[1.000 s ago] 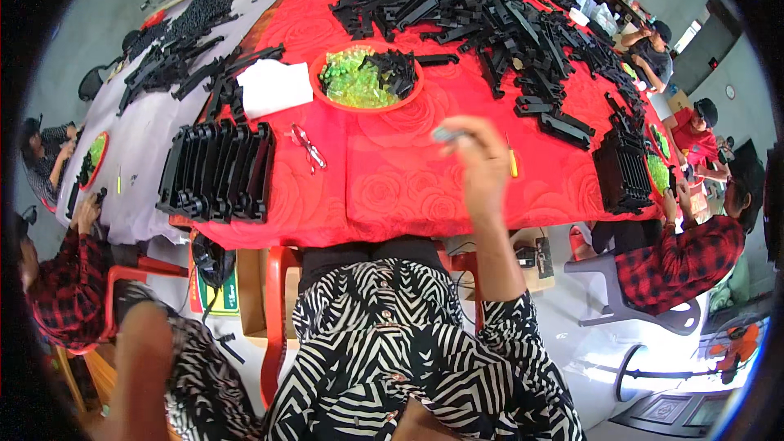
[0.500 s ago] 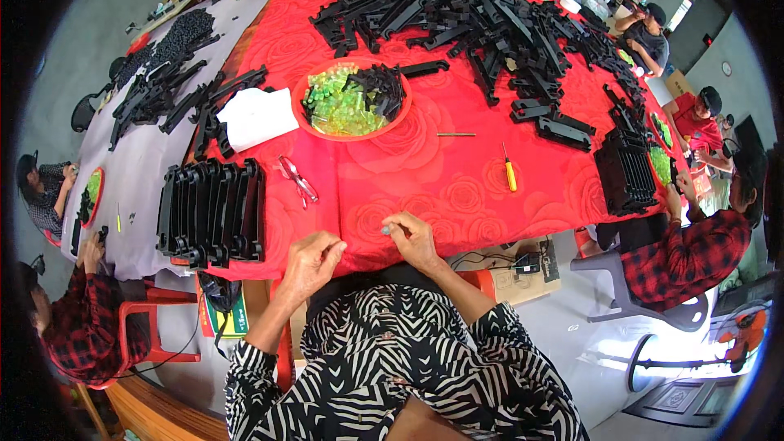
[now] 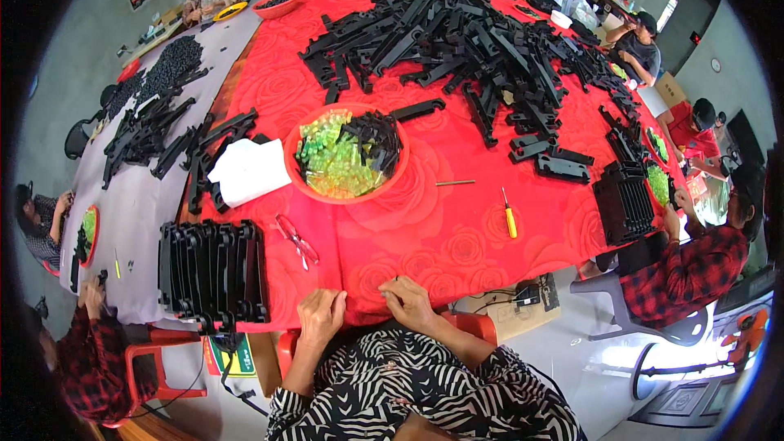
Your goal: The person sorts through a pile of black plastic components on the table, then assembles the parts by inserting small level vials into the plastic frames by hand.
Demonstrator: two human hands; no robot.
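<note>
My left hand is closed at the near edge of the table, fingers curled against the thumb; anything inside is hidden. Just right of it, my right hand has its thumb and fingers bent together, and I cannot make out what they pinch. Beyond the left hand lie red-handled pliers. Farther off stands an orange-red bowl with yellow-green translucent pieces and black small parts. To the right lie a yellow-handled screwdriver and a thin metal rod.
Black slotted plastic bars form a large heap across the far table. Upright bars stand in a row at the left, and another stack stands at the right. White paper lies beside the bowl. Other people sit around the red-covered table.
The view has tilted up, so the table things sit lower in the picture. Both hands stay close together near the edge. A grey speck at my right fingertips no longer shows clearly.
</note>
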